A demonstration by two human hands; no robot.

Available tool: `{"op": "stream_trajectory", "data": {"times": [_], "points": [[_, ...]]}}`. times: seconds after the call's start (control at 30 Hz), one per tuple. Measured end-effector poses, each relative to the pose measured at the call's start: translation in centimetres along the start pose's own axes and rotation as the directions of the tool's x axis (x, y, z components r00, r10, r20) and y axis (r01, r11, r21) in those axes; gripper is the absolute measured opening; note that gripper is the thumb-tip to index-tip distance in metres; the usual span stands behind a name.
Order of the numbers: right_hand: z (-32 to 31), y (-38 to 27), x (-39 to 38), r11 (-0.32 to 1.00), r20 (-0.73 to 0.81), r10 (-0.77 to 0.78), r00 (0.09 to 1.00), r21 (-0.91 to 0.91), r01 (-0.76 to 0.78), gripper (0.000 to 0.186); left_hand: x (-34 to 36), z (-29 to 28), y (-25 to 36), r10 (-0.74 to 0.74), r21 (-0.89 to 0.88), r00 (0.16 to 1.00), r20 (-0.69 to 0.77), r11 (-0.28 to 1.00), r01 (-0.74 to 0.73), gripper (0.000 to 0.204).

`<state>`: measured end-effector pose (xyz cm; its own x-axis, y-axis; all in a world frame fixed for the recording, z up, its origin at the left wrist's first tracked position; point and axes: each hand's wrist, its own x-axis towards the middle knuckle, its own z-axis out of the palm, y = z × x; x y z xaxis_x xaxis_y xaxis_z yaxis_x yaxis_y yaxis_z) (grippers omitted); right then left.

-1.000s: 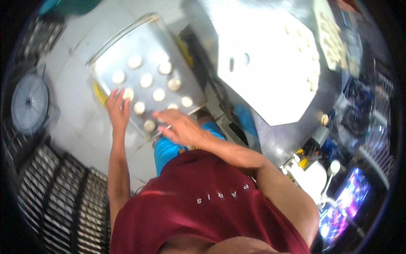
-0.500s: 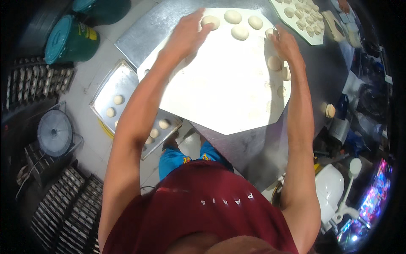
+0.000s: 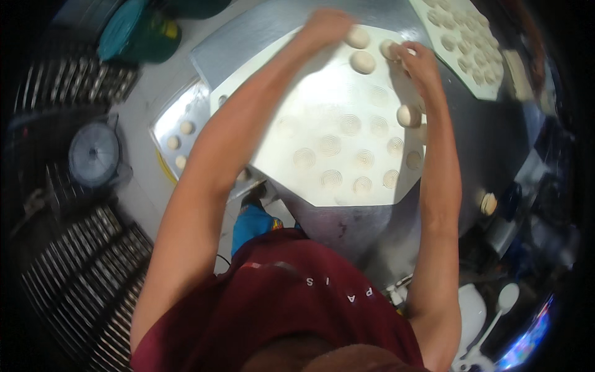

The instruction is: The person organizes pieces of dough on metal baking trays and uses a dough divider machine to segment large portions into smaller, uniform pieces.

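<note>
Since half a second ago, the left hand has moved closer to the dough balls at one o'clock on the white board, and the ball it was touching no longer shows; blur hides whether it grips anything. Also near one o'clock, the right hand bends its fingers against a pale ball, though I cannot tell whether they close on it. Such dough looks light, soft and easily dented, so probably best cupped low around its sides.
</note>
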<state>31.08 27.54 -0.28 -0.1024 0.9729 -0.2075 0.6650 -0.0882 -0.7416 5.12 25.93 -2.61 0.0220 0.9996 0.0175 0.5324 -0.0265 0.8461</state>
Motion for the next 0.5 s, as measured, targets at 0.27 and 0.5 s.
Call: {"op": "stream_trajectory", "data": {"times": [0.27,0.5], "points": [[-1.4,1.6,1.0,0.994,0.01,-0.031,0.999,0.108,0.029,0.035,-0.2,3.5,3.6,-0.051,0.066,0.998,-0.039,0.996,0.053,0.027],[6.3,-12.9,-16.2,0.917,0.014,-0.364,0.931,0.184,0.355,0.027,-20.0,-10.4,-1.4,0.102,-0.093,0.848,-0.519,0.98,-0.174,0.034]]}}
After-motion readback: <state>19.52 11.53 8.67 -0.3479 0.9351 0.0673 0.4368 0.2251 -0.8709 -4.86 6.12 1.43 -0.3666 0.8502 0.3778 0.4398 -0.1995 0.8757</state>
